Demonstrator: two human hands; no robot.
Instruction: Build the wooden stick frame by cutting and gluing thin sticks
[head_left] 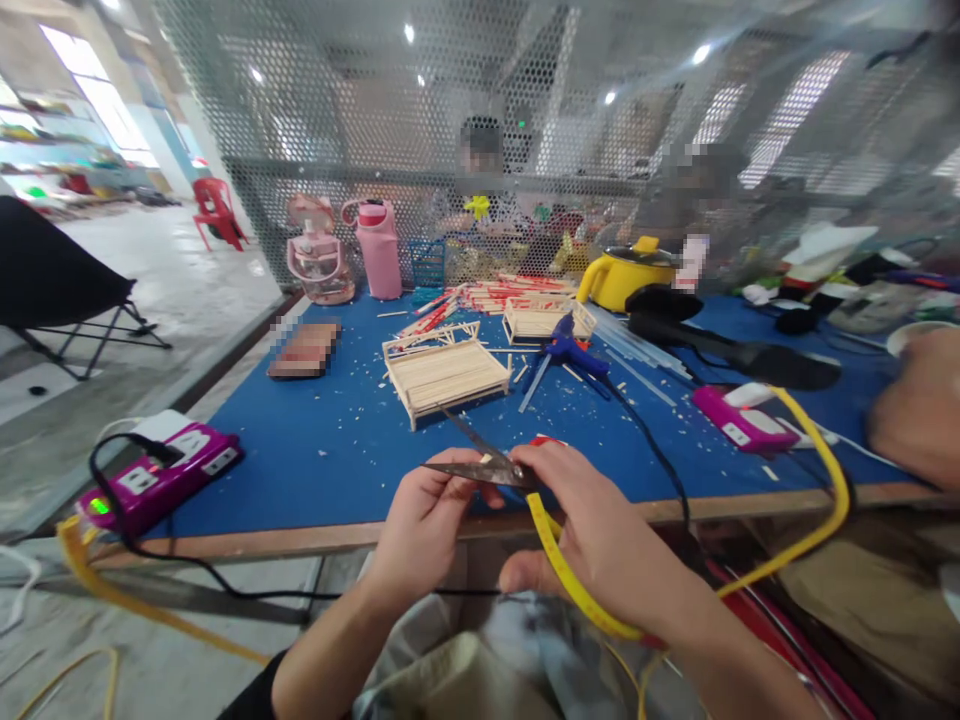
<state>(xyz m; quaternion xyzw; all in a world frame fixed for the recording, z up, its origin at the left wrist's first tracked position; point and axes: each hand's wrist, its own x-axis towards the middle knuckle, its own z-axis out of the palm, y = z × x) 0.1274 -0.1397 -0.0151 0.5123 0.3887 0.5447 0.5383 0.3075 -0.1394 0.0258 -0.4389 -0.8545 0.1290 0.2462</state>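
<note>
Scissors (499, 474) with yellow handles are in my right hand (592, 530), their dark blades spread and pointing left. My left hand (427, 525) is beside the blades with its fingers pinched together; what they hold is too small to make out. A small pale piece (486, 459) shows between the blades. Beyond my hands, a little bed-like frame of thin wooden sticks (450, 375) stands on the blue table (300, 460). A second stick frame (547, 322) stands behind it, next to a blue glue gun (568, 350).
Red-tipped sticks (517, 293) lie in a heap at the back, near a yellow pot (630, 275) and pink bottles (379, 250). Purple power strips (161, 475) sit left and right, with cables. Another person's hand (919, 400) is at the right edge.
</note>
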